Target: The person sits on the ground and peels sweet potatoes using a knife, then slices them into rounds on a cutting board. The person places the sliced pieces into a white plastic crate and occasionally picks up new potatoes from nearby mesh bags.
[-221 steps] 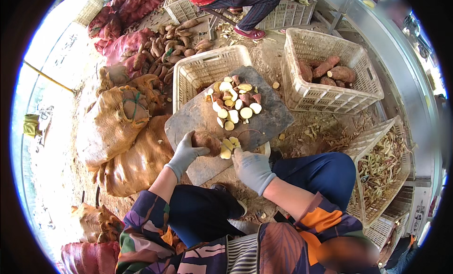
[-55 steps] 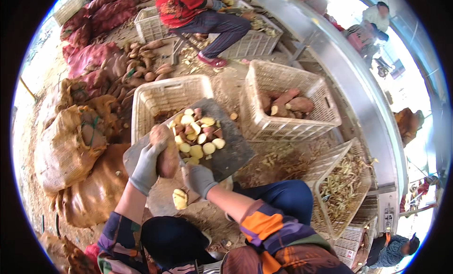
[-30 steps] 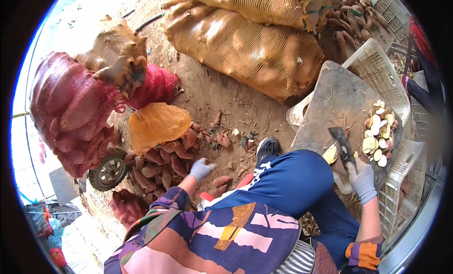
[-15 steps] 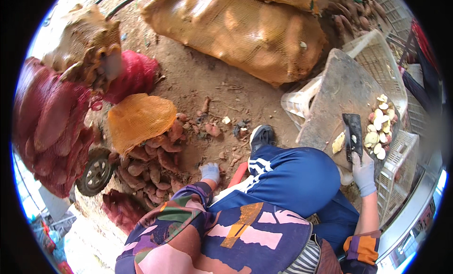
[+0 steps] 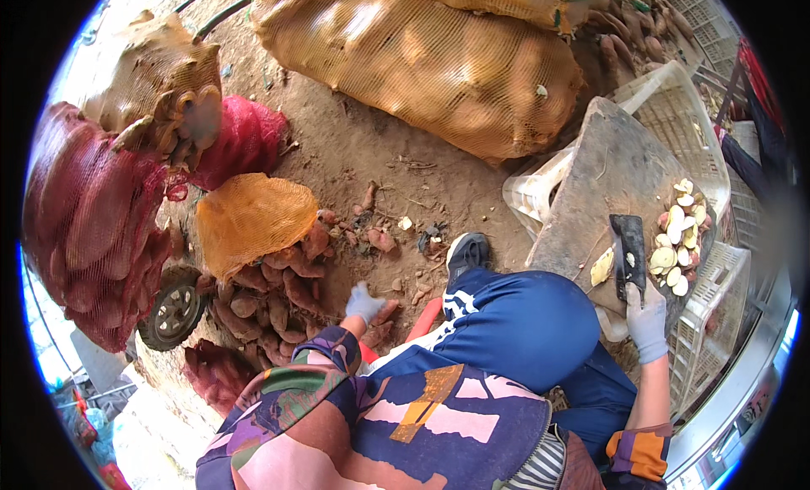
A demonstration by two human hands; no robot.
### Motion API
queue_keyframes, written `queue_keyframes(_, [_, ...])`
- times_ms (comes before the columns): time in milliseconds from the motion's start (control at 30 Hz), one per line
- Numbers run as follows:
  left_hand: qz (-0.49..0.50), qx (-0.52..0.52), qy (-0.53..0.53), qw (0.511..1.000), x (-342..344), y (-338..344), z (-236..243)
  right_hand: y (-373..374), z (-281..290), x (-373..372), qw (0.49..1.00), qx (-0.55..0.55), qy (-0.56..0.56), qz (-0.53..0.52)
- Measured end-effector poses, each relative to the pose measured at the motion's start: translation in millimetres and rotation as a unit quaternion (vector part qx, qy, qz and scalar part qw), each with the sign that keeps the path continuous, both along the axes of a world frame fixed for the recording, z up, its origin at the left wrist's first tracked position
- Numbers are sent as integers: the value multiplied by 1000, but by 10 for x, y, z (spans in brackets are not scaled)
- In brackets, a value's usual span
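My right hand (image 5: 647,321), in a pale glove, is closed on the handle end of a cleaver with a dark, wide blade (image 5: 627,245). The blade lies over a worn board (image 5: 591,182). Left of it rests a pale cut piece (image 5: 602,267), and to its right is a heap of sliced sweet potato (image 5: 675,237). My left hand (image 5: 364,304), also gloved, is low over the ground with its fingers apart. Just right of it lies a reddish sweet potato (image 5: 386,311); whether they touch is unclear. A pile of sweet potatoes (image 5: 270,300) lies to its left.
White plastic crates (image 5: 675,110) stand under and beside the board. A large orange mesh sack (image 5: 422,64) lies across the far side. Red mesh sacks (image 5: 93,228) and a small wheel (image 5: 171,309) are at the left. An orange mesh bag (image 5: 253,220) partly covers the pile.
My left hand has shifted slightly left and away from me, and a sweet potato now shows beside it. My right hand and the cleaver have barely moved.
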State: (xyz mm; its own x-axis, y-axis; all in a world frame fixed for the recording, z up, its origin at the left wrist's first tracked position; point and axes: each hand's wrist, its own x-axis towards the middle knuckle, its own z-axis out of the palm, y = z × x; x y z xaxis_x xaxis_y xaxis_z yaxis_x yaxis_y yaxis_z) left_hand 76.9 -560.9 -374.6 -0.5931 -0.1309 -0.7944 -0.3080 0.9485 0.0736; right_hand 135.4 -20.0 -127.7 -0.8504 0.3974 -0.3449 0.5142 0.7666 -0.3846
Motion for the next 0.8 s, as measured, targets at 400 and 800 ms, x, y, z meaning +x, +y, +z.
queue_keyframes(400, [-271, 9, -39, 962, 23, 542, -195, -74, 0, -44, 993, 120, -6, -8])
queue_keyframes(800, [-334, 49, -35, 941, 0, 719, -443, -9, 57, -29, 997, 71, -20, -10])
